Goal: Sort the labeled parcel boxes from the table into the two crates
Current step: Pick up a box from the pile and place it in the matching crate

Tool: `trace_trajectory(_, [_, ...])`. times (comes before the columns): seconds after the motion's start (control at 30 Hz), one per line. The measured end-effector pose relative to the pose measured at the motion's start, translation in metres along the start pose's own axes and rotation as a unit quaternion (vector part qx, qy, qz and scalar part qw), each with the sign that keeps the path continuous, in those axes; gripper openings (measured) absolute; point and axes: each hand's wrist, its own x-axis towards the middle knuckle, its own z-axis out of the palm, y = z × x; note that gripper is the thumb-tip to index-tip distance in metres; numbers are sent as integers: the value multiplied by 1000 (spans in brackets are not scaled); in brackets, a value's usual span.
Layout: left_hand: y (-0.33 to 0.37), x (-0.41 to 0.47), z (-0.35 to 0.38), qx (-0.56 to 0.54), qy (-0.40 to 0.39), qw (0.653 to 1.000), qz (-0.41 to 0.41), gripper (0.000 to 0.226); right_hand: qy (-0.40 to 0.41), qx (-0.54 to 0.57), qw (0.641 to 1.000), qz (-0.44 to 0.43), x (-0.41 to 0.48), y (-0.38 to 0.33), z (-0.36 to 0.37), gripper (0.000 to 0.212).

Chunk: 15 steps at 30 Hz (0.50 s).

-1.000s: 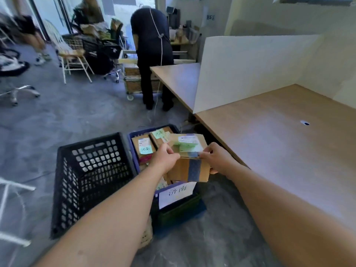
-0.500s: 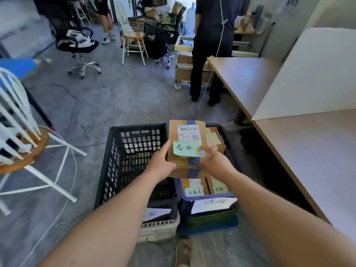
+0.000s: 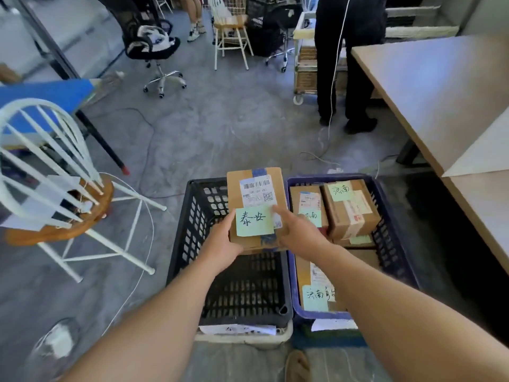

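Note:
A brown parcel box (image 3: pixel 248 190) with a barcode label and a green handwritten note is held over the black crate (image 3: pixel 192 216), which shows no parcels inside. My left hand (image 3: pixel 223 248) grips its near left corner and my right hand (image 3: pixel 298 232) grips its right side, thumb on top. To the right stands the blue crate (image 3: pixel 385 205), holding several brown parcels with green notes (image 3: pixel 349 213). Paper tags hang on the near walls of both crates.
A wooden table (image 3: pixel 429 86) runs along the right with a white divider board on it. A white chair with a round wooden seat (image 3: pixel 63 224) stands at left. A person in dark clothes (image 3: pixel 349 51) stands by a cart beyond the crates. Cables lie on the grey floor.
The parcel has moved left from above the blue crate to above the black crate. My view has turned left and down, away from the table.

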Motion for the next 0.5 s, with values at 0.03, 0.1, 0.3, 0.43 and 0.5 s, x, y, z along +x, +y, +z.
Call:
trace_trajectory(0.03, [-6, 2, -1, -3, -2, 1000, -10, 91, -9, -4, 1000, -2, 6, -1, 5, 69])
trace_trajectory(0.1, [-19, 6, -3, -8, -6, 1000, -27, 92, -29, -2, 1000, -8, 16, -4, 17, 70])
trace_trajectory(0.3, [-51, 33, -13, -21, -13, 999, -39, 90, -44, 10, 999, -20, 49, -7, 42, 72])
trace_trajectory(0.43, [-78, 60, -14, -17, -35, 999, -38, 92, -53, 33, 998, -6, 72, -5, 62, 72])
trace_trajectory(0.5, [-94, 75, -14, -22, -48, 998, -36, 92, -51, 43, 998, 0, 84, -2, 74, 73])
